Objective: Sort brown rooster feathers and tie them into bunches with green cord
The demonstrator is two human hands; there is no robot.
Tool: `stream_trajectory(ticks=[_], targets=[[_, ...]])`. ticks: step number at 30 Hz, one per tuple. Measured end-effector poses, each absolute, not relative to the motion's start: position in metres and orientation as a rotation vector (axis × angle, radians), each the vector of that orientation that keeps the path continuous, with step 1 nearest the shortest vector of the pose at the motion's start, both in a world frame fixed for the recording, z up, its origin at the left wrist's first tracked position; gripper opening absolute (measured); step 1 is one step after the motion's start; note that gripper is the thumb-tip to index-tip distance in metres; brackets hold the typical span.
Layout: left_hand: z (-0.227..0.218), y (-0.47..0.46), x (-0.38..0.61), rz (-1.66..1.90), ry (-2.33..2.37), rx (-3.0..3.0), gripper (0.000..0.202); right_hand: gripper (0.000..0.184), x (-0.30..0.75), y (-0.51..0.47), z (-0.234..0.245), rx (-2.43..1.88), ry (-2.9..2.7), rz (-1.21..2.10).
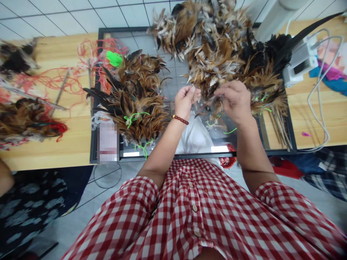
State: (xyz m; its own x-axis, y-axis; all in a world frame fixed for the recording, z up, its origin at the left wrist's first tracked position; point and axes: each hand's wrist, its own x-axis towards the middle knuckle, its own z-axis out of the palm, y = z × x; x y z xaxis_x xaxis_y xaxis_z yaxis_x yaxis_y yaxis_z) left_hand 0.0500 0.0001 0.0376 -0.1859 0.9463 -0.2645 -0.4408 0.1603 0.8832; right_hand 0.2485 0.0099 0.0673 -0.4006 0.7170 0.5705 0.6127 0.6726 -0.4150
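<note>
My left hand [187, 98], with a beaded bracelet at the wrist, is closed in a pinch on a small pale-brown feather [196, 99]. To its right, my right hand [235, 99] is bent over the near edge of a large heap of loose feathers [214, 47]. Its fingers are curled and smeared by motion, so I cannot make out whether they hold anything. Left of my left hand lies a pile of brown and black feather bunches [141, 97], some tied with bright green string [132, 118]. Beneath both hands is a dark-framed glass panel [177, 77].
Green yarn [114, 58] and tangled red string [63, 81] lie at the left. More feathers [24, 117] rest on the wooden table [54, 155] near a co-worker's arm [4, 177]. At right are thin sticks [280, 126], a white power strip [300, 66] and a cable [311, 104].
</note>
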Motion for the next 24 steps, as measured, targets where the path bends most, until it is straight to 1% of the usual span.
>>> stream_trajectory(ticks=[4, 7, 11, 19, 24], targets=[[0.036, -0.003, 0.058, 1.326, 1.093, 0.809, 0.025, 0.028, 0.245, 0.008, 0.061, -1.068, -2.298, 0.105], [0.033, -0.004, 0.063, 1.295, 1.063, 0.928, 0.026, 0.027, 0.241, 0.006, 0.056, -1.118, -2.291, 0.114], [0.034, -0.005, 0.064, 1.281, 1.071, 1.03, 0.028, 0.031, 0.241, 0.006, 0.054, -1.15, -2.236, 0.159], [0.042, -0.009, 0.063, 1.186, 1.012, 0.965, 0.025, 0.033, 0.24, 0.009, 0.053, -1.093, -2.172, 0.31], [0.045, -0.01, 0.063, 1.176, 1.005, 0.881, 0.028, 0.042, 0.24, 0.008, 0.06, -1.045, -2.048, 0.433]])
